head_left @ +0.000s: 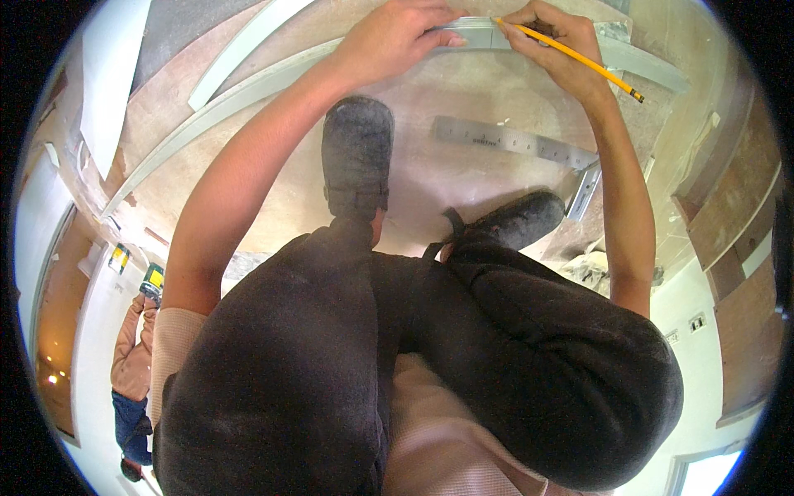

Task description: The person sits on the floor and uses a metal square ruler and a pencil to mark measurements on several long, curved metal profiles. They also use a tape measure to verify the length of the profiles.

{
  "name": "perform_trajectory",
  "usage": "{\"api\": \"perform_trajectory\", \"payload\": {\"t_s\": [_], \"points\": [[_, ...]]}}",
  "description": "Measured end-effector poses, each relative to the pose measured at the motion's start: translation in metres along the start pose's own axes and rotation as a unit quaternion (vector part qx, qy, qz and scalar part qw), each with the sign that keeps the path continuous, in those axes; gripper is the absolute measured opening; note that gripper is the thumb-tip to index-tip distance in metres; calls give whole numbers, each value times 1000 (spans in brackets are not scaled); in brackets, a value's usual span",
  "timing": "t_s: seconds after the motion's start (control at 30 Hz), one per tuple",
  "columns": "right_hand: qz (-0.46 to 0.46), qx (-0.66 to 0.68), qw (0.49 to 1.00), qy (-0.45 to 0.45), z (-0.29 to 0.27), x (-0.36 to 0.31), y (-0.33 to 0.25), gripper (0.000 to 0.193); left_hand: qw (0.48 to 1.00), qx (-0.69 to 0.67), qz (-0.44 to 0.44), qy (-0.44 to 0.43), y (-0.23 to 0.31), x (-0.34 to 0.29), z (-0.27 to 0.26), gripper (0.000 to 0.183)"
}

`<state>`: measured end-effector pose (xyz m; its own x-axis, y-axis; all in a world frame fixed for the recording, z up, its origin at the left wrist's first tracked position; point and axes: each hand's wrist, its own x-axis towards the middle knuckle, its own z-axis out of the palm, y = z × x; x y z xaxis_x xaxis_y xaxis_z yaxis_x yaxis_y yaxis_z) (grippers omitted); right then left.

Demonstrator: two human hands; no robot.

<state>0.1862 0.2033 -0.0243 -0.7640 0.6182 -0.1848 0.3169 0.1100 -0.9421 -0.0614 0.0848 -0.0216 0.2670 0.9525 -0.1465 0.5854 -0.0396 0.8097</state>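
Note:
A long pale trim strip crosses the floor in front of me, with a thin upright line across its face between my hands. My left hand grips it, thumb on the near face and fingers over the top edge. In my right hand is a yellow pencil, its tip at the strip's top edge close to that line. A thin shiny edge lies along the strip's top there; its kind is unclear. Nearer me, a metal combination square rests on the floor, its head beside my right shoe.
My dark shoes stand on the dusty floor between me and the strip. Another pale strip and a white panel lie at the far left. Another person is at the left. Brown boards are at the right.

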Motion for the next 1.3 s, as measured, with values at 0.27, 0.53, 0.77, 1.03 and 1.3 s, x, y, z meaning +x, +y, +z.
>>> {"api": "perform_trajectory", "payload": {"t_s": [0.27, 0.53, 0.77, 1.03, 1.3], "points": [[-11, 10, 1000, 5, 2, 0, 1, 12, 1000, -3, 13, -1, -3, 1, 1, 36], [-22, 12, 1000, -2, 1, 1, -1, 12, 1000, 4, 8, 10, -3, 0, 2, 38], [-32, 37, 999, 4, 1, -3, 16, 13, 1000, -6, -10, -16, 1, 4, 1, 39], [69, -17, 955, 287, -3, -68, -16, 29, 998, 28, -54, -28, -3, -1, -1, 40], [192, -289, 868, 355, 14, -220, 3, 35, 998, 48, -29, -4, -8, 6, 4, 43]]}}
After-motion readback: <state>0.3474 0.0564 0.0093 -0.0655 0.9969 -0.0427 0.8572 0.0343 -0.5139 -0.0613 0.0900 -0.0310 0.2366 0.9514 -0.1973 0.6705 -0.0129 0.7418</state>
